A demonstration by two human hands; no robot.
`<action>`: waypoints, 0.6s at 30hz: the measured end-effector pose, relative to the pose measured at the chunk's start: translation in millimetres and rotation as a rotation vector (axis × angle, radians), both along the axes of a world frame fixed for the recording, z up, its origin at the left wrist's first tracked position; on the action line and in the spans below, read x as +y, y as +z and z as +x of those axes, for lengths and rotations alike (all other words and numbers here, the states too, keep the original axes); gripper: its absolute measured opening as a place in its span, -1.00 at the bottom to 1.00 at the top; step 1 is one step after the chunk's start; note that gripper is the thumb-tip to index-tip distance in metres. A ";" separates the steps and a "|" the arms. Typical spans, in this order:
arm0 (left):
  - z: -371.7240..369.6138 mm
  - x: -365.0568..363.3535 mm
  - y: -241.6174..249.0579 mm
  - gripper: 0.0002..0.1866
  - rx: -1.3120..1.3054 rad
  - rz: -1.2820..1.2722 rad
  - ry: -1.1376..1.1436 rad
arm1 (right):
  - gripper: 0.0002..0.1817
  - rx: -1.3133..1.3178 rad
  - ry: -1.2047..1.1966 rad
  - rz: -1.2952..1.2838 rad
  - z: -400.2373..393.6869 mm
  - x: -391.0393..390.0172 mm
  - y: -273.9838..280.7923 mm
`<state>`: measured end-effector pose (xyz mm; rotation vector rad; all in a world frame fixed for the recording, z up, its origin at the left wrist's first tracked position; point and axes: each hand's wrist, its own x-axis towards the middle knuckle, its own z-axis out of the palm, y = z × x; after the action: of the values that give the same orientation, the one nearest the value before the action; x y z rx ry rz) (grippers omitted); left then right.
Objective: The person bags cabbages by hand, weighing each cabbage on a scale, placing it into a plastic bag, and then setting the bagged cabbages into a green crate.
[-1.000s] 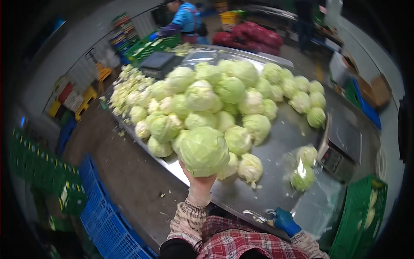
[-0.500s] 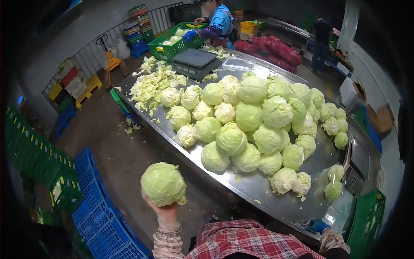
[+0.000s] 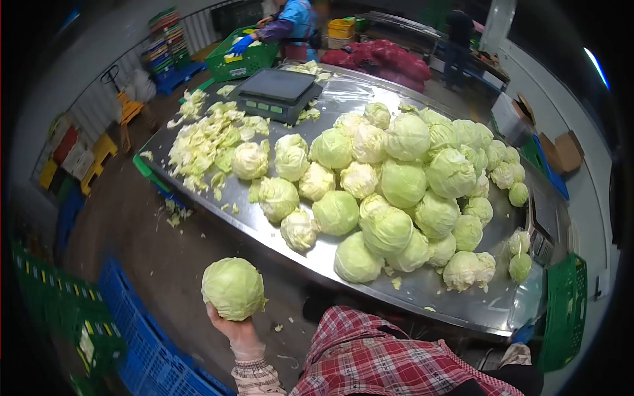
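A pale green cabbage rests in my left hand, held up over the floor in front of the table's near edge. The fingers curl under and around its lower side. My right hand, in a blue glove, is by the table's right corner next to a green crate; its fingers are too hidden to read. On the metal table lies a large heap of cabbages. Two small cabbages in clear plastic lie toward the right end.
Loose leaves cover the table's far left, beside a scale. A co-worker in blue reaches into a green crate. Red sacks are piled behind. Blue crates stand at lower left, a green crate at right.
My view has shifted and turned. My left hand still holds the cabbage, now slightly lower and further left in view. My right hand has moved right, closer to the green crate.
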<state>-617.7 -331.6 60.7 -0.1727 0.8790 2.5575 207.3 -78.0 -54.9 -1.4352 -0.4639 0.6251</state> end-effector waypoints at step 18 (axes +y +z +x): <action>-191.8 149.7 103.1 -0.06 1.811 -0.839 -0.121 | -0.25 1.216 1.651 -0.477 -877.4 4.2 139.7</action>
<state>-809.5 -181.9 163.8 2.0481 2.2282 1.4207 -670.1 -73.8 84.9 -0.4971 -0.4081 2.8142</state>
